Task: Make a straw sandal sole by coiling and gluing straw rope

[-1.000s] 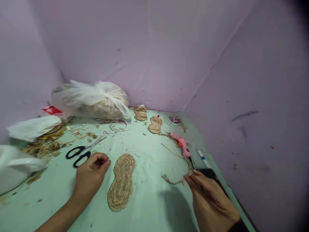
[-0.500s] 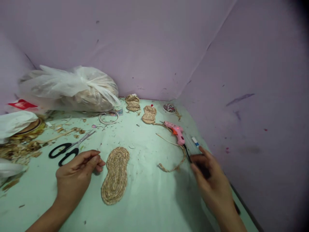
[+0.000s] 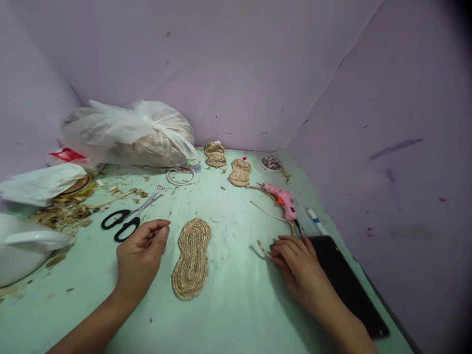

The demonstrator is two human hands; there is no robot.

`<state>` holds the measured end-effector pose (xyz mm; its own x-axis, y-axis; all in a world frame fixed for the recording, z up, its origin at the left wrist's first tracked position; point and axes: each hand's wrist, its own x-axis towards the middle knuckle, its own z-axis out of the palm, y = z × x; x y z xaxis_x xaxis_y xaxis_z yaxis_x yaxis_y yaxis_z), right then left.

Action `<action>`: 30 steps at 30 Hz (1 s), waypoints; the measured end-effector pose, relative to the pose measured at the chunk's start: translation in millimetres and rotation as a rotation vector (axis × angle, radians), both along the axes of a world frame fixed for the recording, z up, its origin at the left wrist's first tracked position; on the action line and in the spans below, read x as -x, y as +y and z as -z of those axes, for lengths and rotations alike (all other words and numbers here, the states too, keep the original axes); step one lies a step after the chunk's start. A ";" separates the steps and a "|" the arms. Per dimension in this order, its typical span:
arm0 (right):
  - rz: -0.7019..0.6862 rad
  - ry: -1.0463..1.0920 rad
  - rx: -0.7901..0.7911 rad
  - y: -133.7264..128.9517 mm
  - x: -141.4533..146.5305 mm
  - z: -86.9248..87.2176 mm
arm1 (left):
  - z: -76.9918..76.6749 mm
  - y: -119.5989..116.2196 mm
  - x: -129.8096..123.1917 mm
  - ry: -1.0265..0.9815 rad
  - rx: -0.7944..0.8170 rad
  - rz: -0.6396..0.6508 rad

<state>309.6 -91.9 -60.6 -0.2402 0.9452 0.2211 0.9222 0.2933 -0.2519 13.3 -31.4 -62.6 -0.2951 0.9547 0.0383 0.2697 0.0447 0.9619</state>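
A shoe-sole-shaped piece of coiled braided straw [image 3: 191, 260] lies flat on the green table. Left of it is my left hand [image 3: 142, 255], thumb and fingers pressed together in a pinch; anything between the tips is too small to make out. On the other side my right hand [image 3: 304, 270] has its fingers closed on a braided straw cord [image 3: 262, 248], whose free end sticks out past the fingertips. Beyond that hand lies a pink glue gun [image 3: 282, 199], its red light on. Black-handled scissors [image 3: 134, 214] rest just behind my left hand.
Two smaller woven sole shapes, one nearer [image 3: 239, 173] and one farther [image 3: 215, 154], lie toward the back, beside a bowl of beads [image 3: 271, 163]. A black tablet-like slab [image 3: 346, 280] is at right. Left are a stuffed plastic bag [image 3: 132, 135], straw scraps [image 3: 70, 211] and a white jug-like vessel [image 3: 29, 246].
My right hand has moved left and down off the area by the black slab, and now grips the cord. The view has swung left, bringing in the white vessel; my left hand stays pinched.
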 end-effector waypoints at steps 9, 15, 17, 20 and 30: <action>-0.304 0.492 0.040 28.2 82.8 -63.6 | -44.5 -17.2 -24.7 -0.160 -0.018 0.451; -0.233 0.643 0.083 39.9 111.6 -54.3 | -68.7 3.9 -17.5 -0.412 -0.047 0.348; -0.224 0.628 0.146 43.5 101.8 -44.7 | -72.4 22.2 -5.8 -0.534 -0.022 0.171; -0.156 0.726 0.223 53.1 79.9 -34.1 | -78.7 47.6 13.1 -0.687 -0.014 0.089; 0.079 1.390 0.565 76.8 52.0 -19.2 | -81.2 75.8 58.0 -0.870 -0.007 -0.011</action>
